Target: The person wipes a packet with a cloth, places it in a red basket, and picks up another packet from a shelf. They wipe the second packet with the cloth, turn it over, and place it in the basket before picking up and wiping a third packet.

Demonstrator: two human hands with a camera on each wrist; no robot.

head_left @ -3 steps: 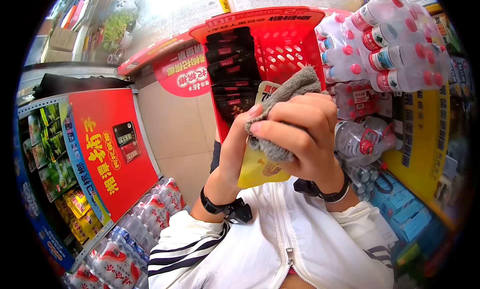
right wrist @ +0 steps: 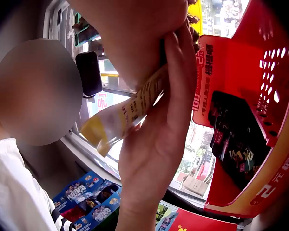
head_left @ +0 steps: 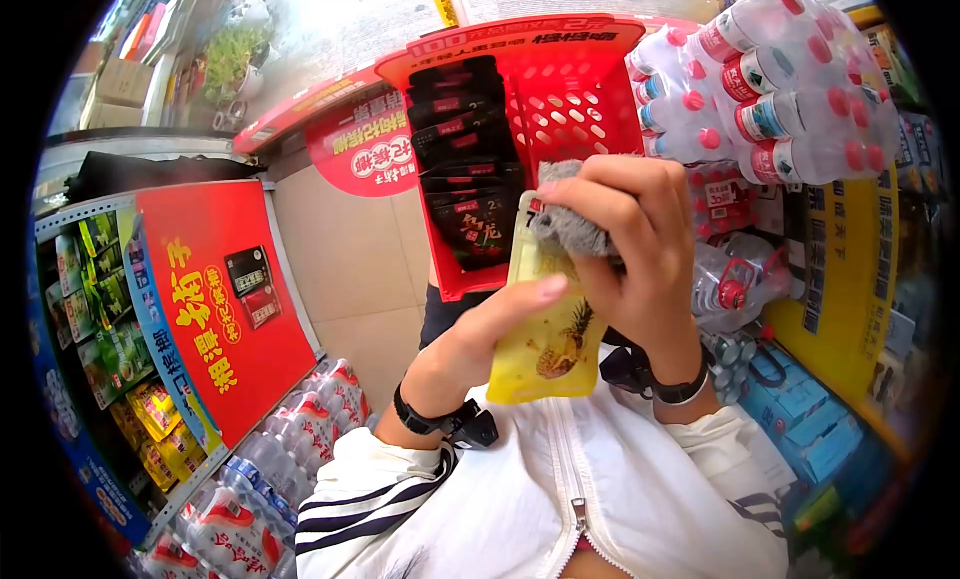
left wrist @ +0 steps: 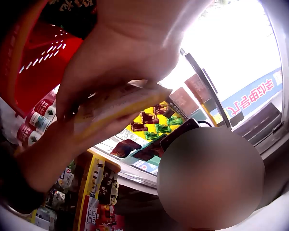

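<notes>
A yellow pouch [head_left: 550, 351] printed with a pineapple hangs upright in front of the chest. My left hand [head_left: 468, 341] holds it by its side, thumb laid on the front and fingers behind, mostly hidden. A bunched grey cloth [head_left: 575, 229] lies over the pouch's upper right edge, gripped in the curled fingers of my right hand [head_left: 640, 224]. In the left wrist view the pouch [left wrist: 111, 103] appears nearly edge-on between both hands. The right wrist view shows its printed back [right wrist: 127, 111], with the left hand [right wrist: 151, 149] along it.
Beyond the hands stands a red perforated basket [head_left: 620, 99] with a row of black packets [head_left: 465, 144] on its left side. Bottled water packs [head_left: 800, 99] are stacked at the right. To the left are a red sign panel [head_left: 215, 279] and more bottles [head_left: 240, 519].
The pouch has come lower, showing more of its front. My left thumb has slid down from the cloth's edge to the pouch's middle. The right hand and cloth have shifted slightly right.
</notes>
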